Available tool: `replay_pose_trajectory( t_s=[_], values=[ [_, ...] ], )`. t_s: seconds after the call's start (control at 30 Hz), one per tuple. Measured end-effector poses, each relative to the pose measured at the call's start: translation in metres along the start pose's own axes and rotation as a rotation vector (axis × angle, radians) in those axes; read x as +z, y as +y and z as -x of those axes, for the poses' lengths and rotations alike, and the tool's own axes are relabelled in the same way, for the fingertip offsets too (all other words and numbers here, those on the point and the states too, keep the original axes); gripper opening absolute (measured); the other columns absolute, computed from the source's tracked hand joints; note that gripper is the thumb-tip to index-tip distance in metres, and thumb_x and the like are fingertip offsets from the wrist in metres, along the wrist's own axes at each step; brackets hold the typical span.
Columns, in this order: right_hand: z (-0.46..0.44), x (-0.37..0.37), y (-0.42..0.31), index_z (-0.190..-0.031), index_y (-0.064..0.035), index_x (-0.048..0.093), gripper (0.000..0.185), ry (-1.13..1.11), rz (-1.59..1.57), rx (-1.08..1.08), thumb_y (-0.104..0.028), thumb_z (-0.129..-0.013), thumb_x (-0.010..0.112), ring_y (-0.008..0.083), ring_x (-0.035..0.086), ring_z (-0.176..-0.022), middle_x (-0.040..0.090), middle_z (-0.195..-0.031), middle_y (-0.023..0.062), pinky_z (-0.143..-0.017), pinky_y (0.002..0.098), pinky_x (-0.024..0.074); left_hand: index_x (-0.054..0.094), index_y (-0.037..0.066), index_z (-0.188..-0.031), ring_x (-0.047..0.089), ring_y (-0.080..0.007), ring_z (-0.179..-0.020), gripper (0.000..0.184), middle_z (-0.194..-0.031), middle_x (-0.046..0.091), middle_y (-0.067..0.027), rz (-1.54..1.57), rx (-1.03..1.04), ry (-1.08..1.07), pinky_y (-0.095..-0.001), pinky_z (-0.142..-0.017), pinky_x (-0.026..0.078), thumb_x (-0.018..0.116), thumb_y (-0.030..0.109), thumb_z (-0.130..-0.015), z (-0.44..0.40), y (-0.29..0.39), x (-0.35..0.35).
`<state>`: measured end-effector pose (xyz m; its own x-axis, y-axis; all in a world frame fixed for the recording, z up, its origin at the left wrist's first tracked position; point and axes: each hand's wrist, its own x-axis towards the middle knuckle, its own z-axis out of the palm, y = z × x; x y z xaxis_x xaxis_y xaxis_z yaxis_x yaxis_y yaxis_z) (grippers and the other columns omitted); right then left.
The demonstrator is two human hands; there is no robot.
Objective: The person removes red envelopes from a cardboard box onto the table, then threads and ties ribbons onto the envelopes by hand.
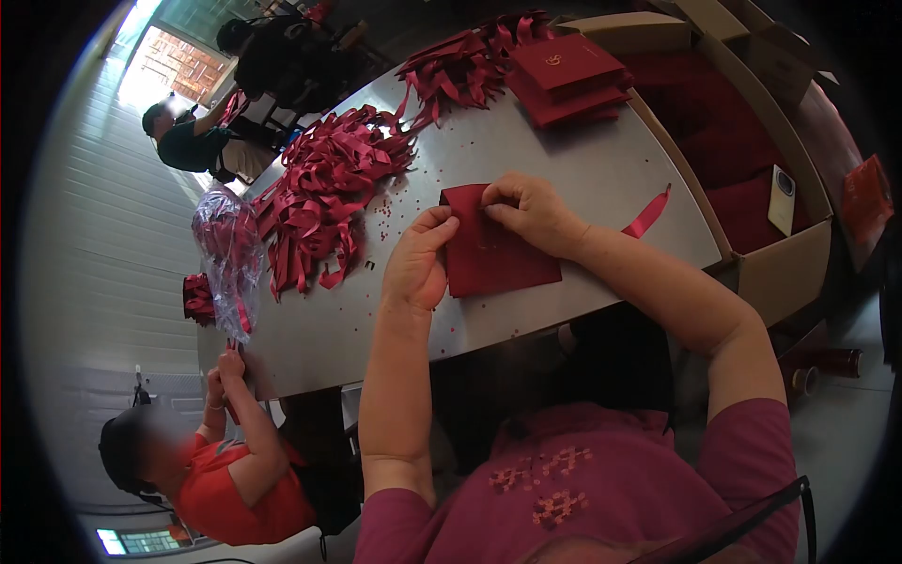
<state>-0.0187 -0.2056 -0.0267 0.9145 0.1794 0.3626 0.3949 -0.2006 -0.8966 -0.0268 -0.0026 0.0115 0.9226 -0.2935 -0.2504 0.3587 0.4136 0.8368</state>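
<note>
A dark red paper gift bag (507, 261) with a faint gold mark lies flat near the table's front edge. My left hand (419, 252) pinches its left edge between thumb and fingers. Over the bag's upper part, my right hand (534, 211) has thumb and forefinger pressed together; what they pinch is too small to make out. To the right of my right forearm, a loose red ribbon (648, 214) lies on the tabletop.
Heaped red ribbons (329, 179) cover the table's left side, beside a clear plastic bag (225, 246). Stacked red bags (568, 70) stand at the back. An open carton (780, 282) at right holds red material and a phone (781, 200). A co-worker in red (235, 493) sits at left.
</note>
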Motion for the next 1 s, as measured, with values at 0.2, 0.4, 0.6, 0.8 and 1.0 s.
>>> replay_pose_trajectory(
  t_s=[0.2,0.4,0.6,0.8,1.0],
  values=[
    [0.002,0.003,-0.005,-0.095,0.0006,0.065,0.010,-0.028,-0.052,0.035,-0.001,-0.085,0.065,0.0162,0.062,-0.084,0.065,-0.091,0.0086,-0.081,0.0284,0.0499,0.062,0.000,-0.100,0.065,-0.0157,-0.082,0.014,-0.094,0.067,-0.0091,-0.154,0.106,0.147,-0.0285,-0.076,0.055,0.065,0.001,-0.086,-0.003,-0.003,0.010],
    [-0.001,0.005,-0.012,-0.091,-0.0001,0.066,0.009,-0.015,-0.038,0.018,0.000,-0.082,0.068,0.0154,0.062,-0.078,0.066,-0.085,0.0087,-0.076,0.0281,0.0507,0.063,0.000,-0.093,0.065,-0.0161,-0.078,0.009,-0.088,0.067,-0.0088,-0.086,0.128,0.239,-0.0271,-0.072,0.055,0.067,0.004,-0.085,-0.013,-0.004,0.012],
    [-0.016,0.014,-0.028,-0.088,0.0007,0.065,0.007,-0.005,0.110,-0.042,0.000,-0.080,0.066,0.0175,0.064,-0.075,0.065,-0.082,0.0103,-0.069,0.0306,0.0514,0.066,-0.001,-0.097,0.064,-0.0146,-0.078,0.011,-0.090,0.068,-0.0078,-0.080,0.148,0.139,-0.0260,-0.073,0.054,0.066,0.005,-0.087,-0.019,-0.010,-0.005],
    [-0.029,0.014,-0.048,-0.083,0.0019,0.064,0.005,-0.101,0.167,0.068,0.001,-0.079,0.062,0.0217,0.066,-0.066,0.064,-0.074,0.0118,-0.062,0.0340,0.0522,0.066,-0.002,-0.100,0.064,-0.0132,-0.079,0.012,-0.090,0.068,-0.0074,-0.034,0.175,0.124,-0.0243,-0.072,0.053,0.065,0.001,-0.088,-0.018,-0.016,-0.011],
    [-0.037,0.017,-0.040,-0.080,0.0035,0.062,0.003,-0.044,0.388,-0.164,0.001,-0.079,0.061,0.0208,0.066,-0.061,0.064,-0.073,0.0135,-0.057,0.0326,0.0525,0.066,-0.003,-0.101,0.067,-0.0149,-0.079,0.014,-0.091,0.069,-0.0085,-0.108,0.256,0.135,-0.0261,-0.073,0.055,0.064,0.003,-0.089,-0.016,-0.014,-0.015]
  ],
)
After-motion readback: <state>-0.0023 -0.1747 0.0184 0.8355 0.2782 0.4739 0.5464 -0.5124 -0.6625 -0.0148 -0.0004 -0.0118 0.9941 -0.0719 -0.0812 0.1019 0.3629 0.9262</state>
